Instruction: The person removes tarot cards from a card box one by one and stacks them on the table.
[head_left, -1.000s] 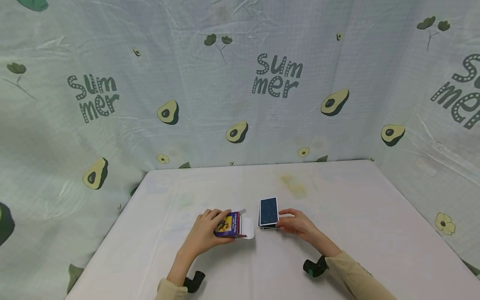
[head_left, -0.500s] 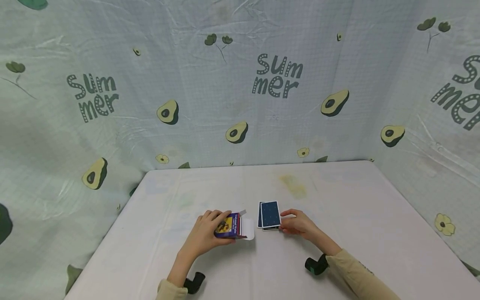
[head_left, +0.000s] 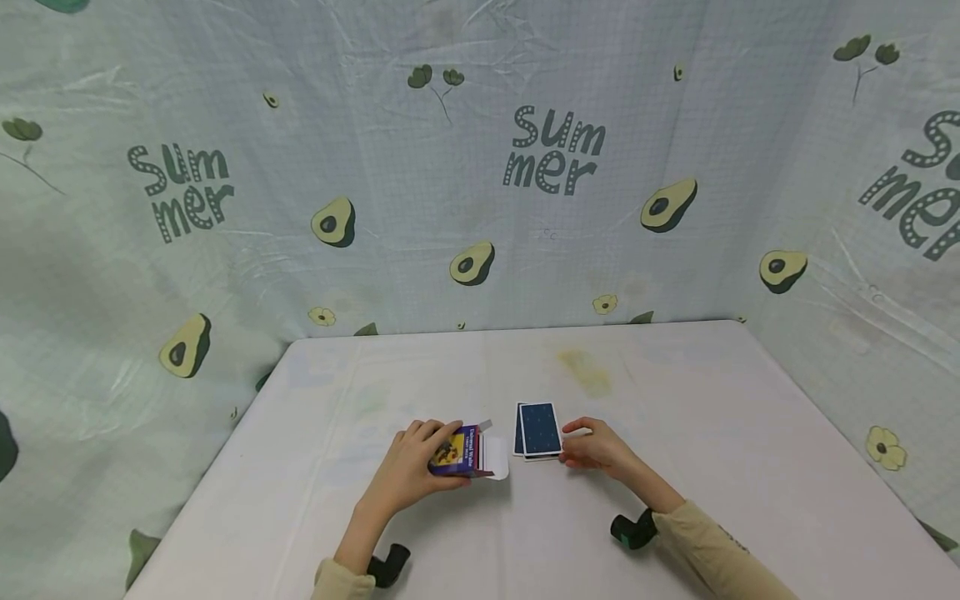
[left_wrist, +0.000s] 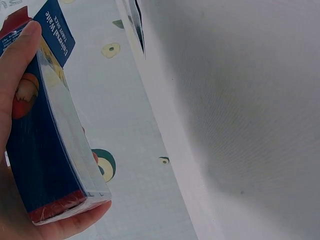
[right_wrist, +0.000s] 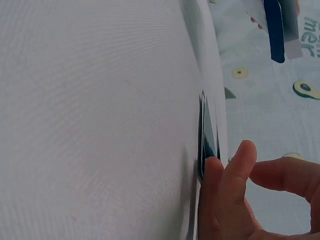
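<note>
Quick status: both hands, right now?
Left hand: closed, holding the tarot deck box.
Right hand: open, loosely bent beside the right edge of the dark-blue cards; no grip visible, exact contact unclear.

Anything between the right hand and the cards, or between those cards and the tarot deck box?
Nothing visible separates the right hand from the blue-backed cards: it is at their edge. Between cards and tarot deck box, only the box's open white flap juts out.

The left hand (head_left: 407, 471) curls in a grip, thumb opposite the fingers. The right hand (head_left: 598, 451) hangs low, fingers loosely bent. Left forearm (head_left: 363, 527) and right forearm (head_left: 656, 492) slant inward.
</note>
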